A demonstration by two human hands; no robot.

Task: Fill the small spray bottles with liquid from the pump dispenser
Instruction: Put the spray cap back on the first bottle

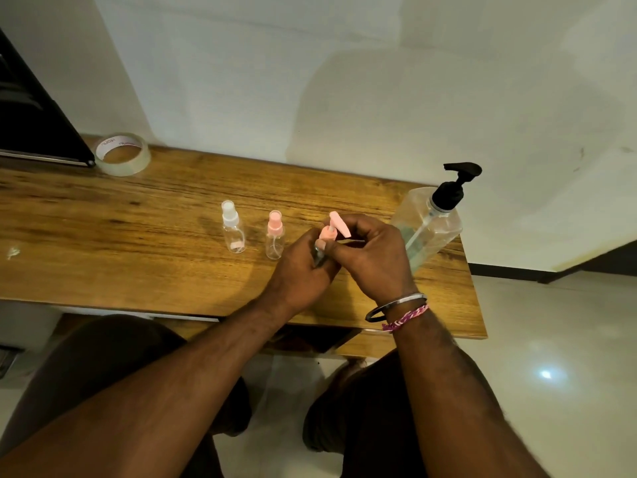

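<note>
Pink pump-top bottle (327, 236) sits between both hands over the near middle of the wooden table (138, 270), so I read this step as unscrewing its top. Left hand (303, 270) is curled round the bottle body, mostly hiding it; right hand (372, 250) has fingers pinched on the pink collar and nozzle. I can't tell if the thread has broken loose yet

How I'd do it: left clamps the body and stays put, only the right turns. Grip the collar, not the nozzle, which looks like it would just spin or flex. Keep the bottle upright and low over the table, lift the dip tube straight out

Further back, pink-capped spray bottle (275, 238) and white-capped spray bottle (233, 231) stand just left of the hands, both look empty and capped. Watch the left elbow near them

Clear pump dispenser (431, 222) with black head stands at the right edge, within reach. Tape roll (123, 154) far left by the wall
</note>
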